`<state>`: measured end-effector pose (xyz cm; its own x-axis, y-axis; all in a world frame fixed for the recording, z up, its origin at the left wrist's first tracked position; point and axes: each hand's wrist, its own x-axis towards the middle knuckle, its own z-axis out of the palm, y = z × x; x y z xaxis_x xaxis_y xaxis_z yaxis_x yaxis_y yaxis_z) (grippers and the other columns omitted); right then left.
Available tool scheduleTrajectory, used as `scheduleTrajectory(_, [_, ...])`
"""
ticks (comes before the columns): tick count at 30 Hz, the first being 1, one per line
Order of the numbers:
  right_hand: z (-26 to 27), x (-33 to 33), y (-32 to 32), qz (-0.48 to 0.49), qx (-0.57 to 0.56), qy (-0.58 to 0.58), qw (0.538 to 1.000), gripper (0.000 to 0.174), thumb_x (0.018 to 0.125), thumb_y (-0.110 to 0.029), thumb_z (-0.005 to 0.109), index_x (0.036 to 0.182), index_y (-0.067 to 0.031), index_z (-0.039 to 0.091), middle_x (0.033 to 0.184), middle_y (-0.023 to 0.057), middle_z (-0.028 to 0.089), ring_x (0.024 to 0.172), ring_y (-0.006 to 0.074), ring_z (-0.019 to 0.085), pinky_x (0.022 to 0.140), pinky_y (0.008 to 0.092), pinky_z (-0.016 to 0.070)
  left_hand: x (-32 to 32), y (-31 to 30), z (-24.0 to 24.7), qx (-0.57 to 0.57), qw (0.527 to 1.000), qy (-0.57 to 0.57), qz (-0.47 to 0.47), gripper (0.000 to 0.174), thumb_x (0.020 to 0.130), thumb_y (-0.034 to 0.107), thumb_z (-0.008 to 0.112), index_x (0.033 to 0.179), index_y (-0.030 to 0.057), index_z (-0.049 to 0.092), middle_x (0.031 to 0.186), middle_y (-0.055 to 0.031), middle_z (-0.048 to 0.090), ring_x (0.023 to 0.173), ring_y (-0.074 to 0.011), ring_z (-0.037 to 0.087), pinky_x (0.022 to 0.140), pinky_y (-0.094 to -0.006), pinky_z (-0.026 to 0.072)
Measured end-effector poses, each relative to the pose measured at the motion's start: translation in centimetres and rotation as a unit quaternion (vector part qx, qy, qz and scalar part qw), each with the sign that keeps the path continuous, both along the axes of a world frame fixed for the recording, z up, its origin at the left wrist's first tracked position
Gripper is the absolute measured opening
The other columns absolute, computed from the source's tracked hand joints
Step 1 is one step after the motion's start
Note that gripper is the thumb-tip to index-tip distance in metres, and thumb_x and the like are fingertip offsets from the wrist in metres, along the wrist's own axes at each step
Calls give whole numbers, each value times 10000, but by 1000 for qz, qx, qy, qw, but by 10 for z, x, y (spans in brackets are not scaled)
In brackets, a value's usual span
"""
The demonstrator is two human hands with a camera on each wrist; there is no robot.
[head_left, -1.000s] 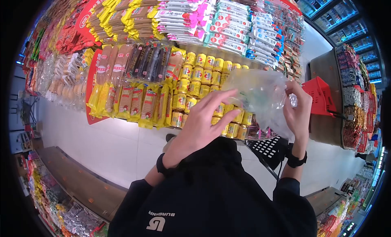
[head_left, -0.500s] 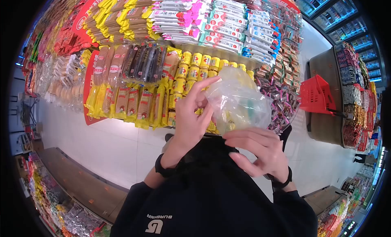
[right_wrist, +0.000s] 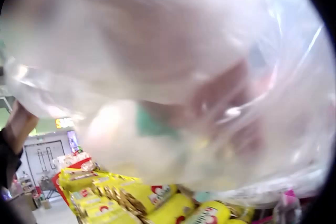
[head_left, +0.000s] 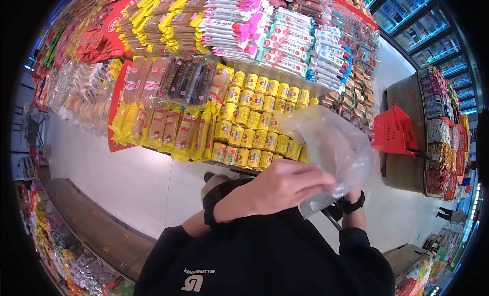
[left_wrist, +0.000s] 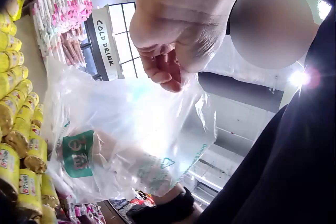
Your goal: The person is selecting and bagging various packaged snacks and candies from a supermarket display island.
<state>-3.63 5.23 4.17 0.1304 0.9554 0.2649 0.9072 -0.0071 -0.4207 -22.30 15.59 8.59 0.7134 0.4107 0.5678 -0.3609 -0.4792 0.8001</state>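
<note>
A clear plastic bag [head_left: 338,148] with green print hangs spread out in front of me, right of the yellow cylindrical packs [head_left: 247,118]. My left hand [head_left: 285,186] pinches its edge at the near side; in the left wrist view that hand [left_wrist: 173,45] has curled fingers on the top of the bag [left_wrist: 131,113]. My right hand [left_wrist: 107,148] shows only dimly through the plastic, its wristband below. Whether it is inside or behind the bag, and how its fingers lie, I cannot tell. Blurred plastic [right_wrist: 157,66] covers most of the right wrist view.
Long wrapped snacks [head_left: 178,130] lie left of the yellow packs, with stacked bars [head_left: 285,39] behind. A red basket [head_left: 395,130] stands at the right by another display. Pale floor [head_left: 147,189] shows nearer me. Beyond my left hand is a person's blurred head [left_wrist: 273,24].
The bag has opened out and moved right and upright. My left hand has moved right and nearer my body, onto its near edge. My right hand has gone from in front of the bag to beneath or behind plastic.
</note>
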Motion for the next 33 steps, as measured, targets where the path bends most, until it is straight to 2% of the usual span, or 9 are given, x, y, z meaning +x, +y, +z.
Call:
scheduleTrajectory(5, [5, -5, -4, -17, 15, -4, 1000, 171, 855, -150, 642, 975, -27, 646, 866, 169, 648, 829, 357, 622, 758, 437, 482, -11, 1, 4, 32, 998, -12, -61, 259, 782, 47, 728, 1032, 97, 678, 793, -41, 600, 642, -215, 608, 567, -323, 492])
scheduleTrajectory(11, [5, -6, 1, -22, 35, 0, 999, 178, 858, -158, 645, 981, -29, 645, 870, 165, 650, 832, 350, 626, 755, 431, 486, -12, -2, 4, 8, 998, -35, -61, 247, 784, 52, 728, 1023, 92, 679, 778, -38, 586, 631, -208, 600, 563, -321, 487])
scheduleTrajectory(20, [7, -2, 9, -10, 60, -7, 998, 188, 863, -170, 648, 990, -32, 643, 876, 160, 652, 836, 341, 633, 750, 421, 491, -20, 0, 1, 22, 999, -34, 4, 242, 773, 37, 734, 1005, 85, 685, 773, -54, 590, 633, -213, 603, 555, -320, 479])
scheduleTrajectory(24, [10, 2, 18, -5, 85, -12, 996, 193, 865, -176, 650, 994, -33, 642, 878, 158, 653, 837, 336, 636, 748, 417, 493, -19, 1, 1, 9, 998, -32, 56, 224, 767, -5, 732, 976, 56, 681, 748, -67, 611, 608, -197, 604, 545, -313, 475])
scheduleTrajectory(27, [17, 10, 24, -3, 112, -18, 994, 196, 867, -180, 651, 997, -34, 642, 880, 156, 654, 838, 333, 638, 747, 414, 495, -21, 4, 5, -19, 996, -28, 86, 168, 765, -69, 709, 905, 15, 670, 726, -84, 641, 592, -168, 613, 526, -284, 460])
scheduleTrajectory(30, [25, 16, 22, -12, 131, -20, 991, 199, 868, -184, 653, 1000, -35, 641, 882, 154, 655, 840, 330, 640, 745, 411, 496, -24, 6, 4, -68, 993, 39, 86, 104, 822, -82, 664, 905, -19, 663, 742, -79, 658, 555, -128, 616, 499, -236, 473])
scheduleTrajectory(31, [29, 18, 19, -16, 137, -21, 990, 201, 869, -186, 653, 1001, -35, 641, 883, 154, 655, 840, 329, 641, 744, 410, 497, -23, 5, 0, -80, 991, 25, 100, 136, 835, -2, 688, 964, 32, 661, 729, -69, 614, 567, -146, 592, 520, -255, 460])
scheduleTrajectory(33, [37, 23, 12, -25, 148, -20, 988, 203, 870, -188, 654, 1003, -36, 641, 884, 153, 656, 841, 326, 643, 743, 408, 498, -22, 6, 2, -133, 986, 6, 99, 112, 851, 2, 679, 961, 16, 662, 723, -66, 622, 559, -124, 594, 516, -241, 465])
